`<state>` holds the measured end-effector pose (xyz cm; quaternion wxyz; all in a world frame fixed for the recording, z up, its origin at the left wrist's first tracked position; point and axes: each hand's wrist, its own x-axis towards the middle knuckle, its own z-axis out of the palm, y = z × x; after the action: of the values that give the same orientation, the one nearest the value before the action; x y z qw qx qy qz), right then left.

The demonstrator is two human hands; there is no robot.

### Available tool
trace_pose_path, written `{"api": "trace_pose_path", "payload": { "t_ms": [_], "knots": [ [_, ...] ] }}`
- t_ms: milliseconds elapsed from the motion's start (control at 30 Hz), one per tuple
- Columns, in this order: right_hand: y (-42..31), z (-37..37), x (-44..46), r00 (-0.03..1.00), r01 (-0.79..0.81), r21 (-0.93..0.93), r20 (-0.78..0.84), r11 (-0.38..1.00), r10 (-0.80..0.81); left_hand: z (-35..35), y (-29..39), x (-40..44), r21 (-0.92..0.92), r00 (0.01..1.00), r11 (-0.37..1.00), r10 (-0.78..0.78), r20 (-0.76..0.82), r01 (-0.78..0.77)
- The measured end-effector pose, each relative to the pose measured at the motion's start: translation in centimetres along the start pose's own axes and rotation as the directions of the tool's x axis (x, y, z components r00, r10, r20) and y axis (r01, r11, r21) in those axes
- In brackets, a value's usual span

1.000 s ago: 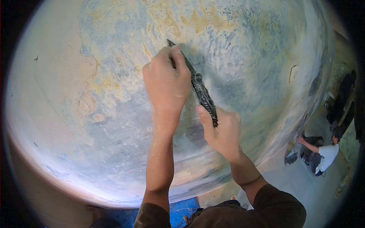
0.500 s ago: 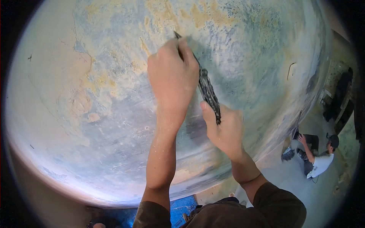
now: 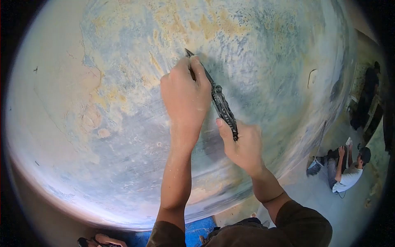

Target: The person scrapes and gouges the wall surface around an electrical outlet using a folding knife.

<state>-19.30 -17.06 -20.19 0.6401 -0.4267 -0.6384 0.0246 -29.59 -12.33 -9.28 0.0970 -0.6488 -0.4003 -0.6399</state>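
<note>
A dark knife (image 3: 223, 106) with a ridged, ornate-looking handle lies slantwise across a large rounded surface (image 3: 135, 140), mottled blue-grey, cream and ochre. My left hand (image 3: 185, 94) is closed around the blade part, thumb and fingers pinched just behind the pointed tip. The tip is at the surface; whether it touches, I cannot tell. Lower and to the right, my right hand (image 3: 243, 146) grips the handle's end, with the thumb laid along it. My left fingers hide much of the blade.
At the lower right a person (image 3: 347, 175) in a white top sits on the floor beside a dark brush-like thing (image 3: 315, 166). Another person (image 3: 109, 240) shows at the bottom left, near a blue sheet (image 3: 199, 228). Dark objects (image 3: 366, 99) stand at the right edge.
Both my hands and the knife have shifted slightly down in view, along the surface. The seated person has raised a hand with something white. More of the person at bottom left shows.
</note>
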Motion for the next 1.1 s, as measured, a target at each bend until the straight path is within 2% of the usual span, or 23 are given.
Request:
{"api": "trace_pose_path", "payload": {
  "t_ms": [100,200,400,500,600,700,800,900,1000,1100],
  "knots": [
    [0.0,-0.2,0.4,1.0,-0.016,-0.071,0.008,0.997,0.017,0.1,0.0,0.4,0.04,0.999,0.999,0.036,-0.024,-0.035],
    [0.1,-0.2,1.9,0.999,0.036,-0.153,0.012,0.988,-0.035,0.8,-0.1,1.7,0.026,0.99,0.995,0.096,-0.104,-0.094],
    [-0.7,0.0,1.1,0.999,0.031,-0.053,-0.011,0.998,-0.032,0.4,0.1,1.2,0.0,0.996,0.998,0.067,-0.052,-0.067],
    [-0.3,0.1,0.5,1.0,-0.002,-0.06,0.024,0.998,0.003,0.2,-0.4,0.6,-0.024,0.998,0.999,0.046,-0.039,-0.047],
    [0.1,0.2,2.0,0.999,0.045,-0.133,-0.005,0.99,-0.046,0.8,-0.1,2.0,0.028,0.99,0.994,0.106,-0.093,-0.103],
    [-0.3,0.1,2.7,1.0,0.017,-0.109,0.008,0.994,-0.016,0.2,1.0,2.7,0.069,0.999,0.997,0.043,-0.016,-0.042],
    [-0.6,-0.2,1.0,1.0,0.01,-0.06,0.013,0.998,-0.009,0.5,0.2,1.2,-0.033,0.997,0.997,0.071,-0.033,-0.072],
    [0.2,0.1,0.8,1.0,-0.01,-0.063,0.026,0.998,0.011,0.6,0.1,0.7,-0.029,1.0,0.999,0.019,-0.01,-0.02],
    [0.4,0.3,2.4,1.0,0.0,-0.142,0.001,0.99,0.0,1.1,0.7,2.4,0.043,0.986,0.989,0.145,-0.079,-0.142],
    [-0.2,0.0,3.1,0.999,0.02,-0.023,-0.027,1.0,-0.021,1.0,1.3,2.9,0.095,0.993,0.991,0.105,-0.059,-0.099]
  ]
}}
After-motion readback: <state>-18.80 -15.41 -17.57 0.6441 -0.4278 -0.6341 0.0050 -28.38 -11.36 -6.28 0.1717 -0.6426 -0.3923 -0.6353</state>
